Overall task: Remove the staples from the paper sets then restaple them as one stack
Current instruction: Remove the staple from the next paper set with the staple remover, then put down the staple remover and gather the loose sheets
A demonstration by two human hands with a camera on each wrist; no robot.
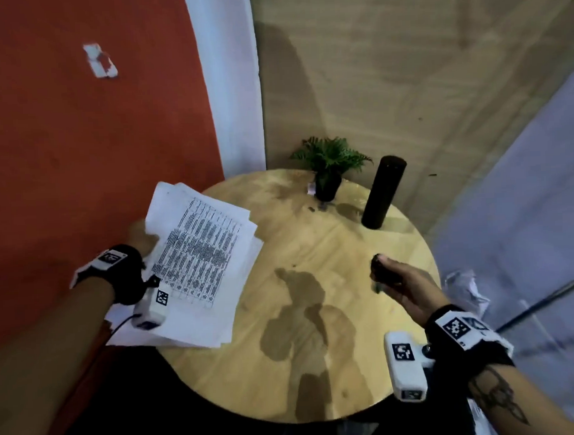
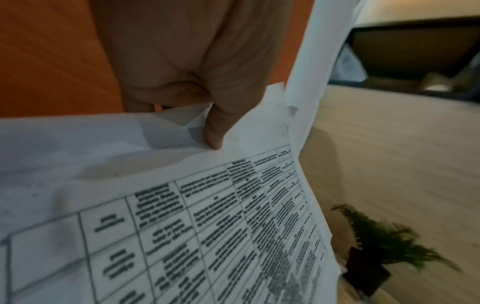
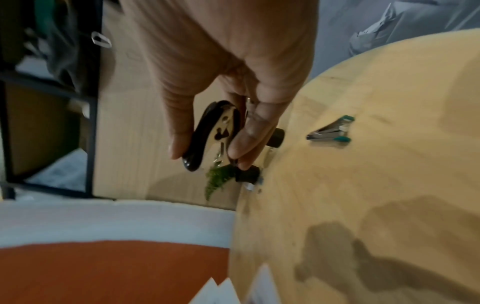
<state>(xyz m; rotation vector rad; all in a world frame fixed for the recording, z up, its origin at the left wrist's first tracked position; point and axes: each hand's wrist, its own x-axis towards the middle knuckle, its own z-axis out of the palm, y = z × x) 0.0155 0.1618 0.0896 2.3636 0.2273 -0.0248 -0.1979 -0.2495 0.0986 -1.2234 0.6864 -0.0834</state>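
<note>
Papers (image 1: 195, 249) pinched by left hand (image 1: 140, 237); stapler (image 3: 207, 135) gripped in right hand (image 3: 233, 67)

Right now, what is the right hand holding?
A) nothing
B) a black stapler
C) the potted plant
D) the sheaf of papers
B: in the right wrist view the right hand grips a black stapler above the table; the left hand holds the papers.

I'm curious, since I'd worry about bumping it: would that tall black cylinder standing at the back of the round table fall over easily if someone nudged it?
Probably yes. The black cylinder stands upright, tall and narrow on a small base, so a knock near its top would likely tip it. Its round sides suggest it would then roll across the smooth wooden table. Its weight can't be judged from here.
</note>
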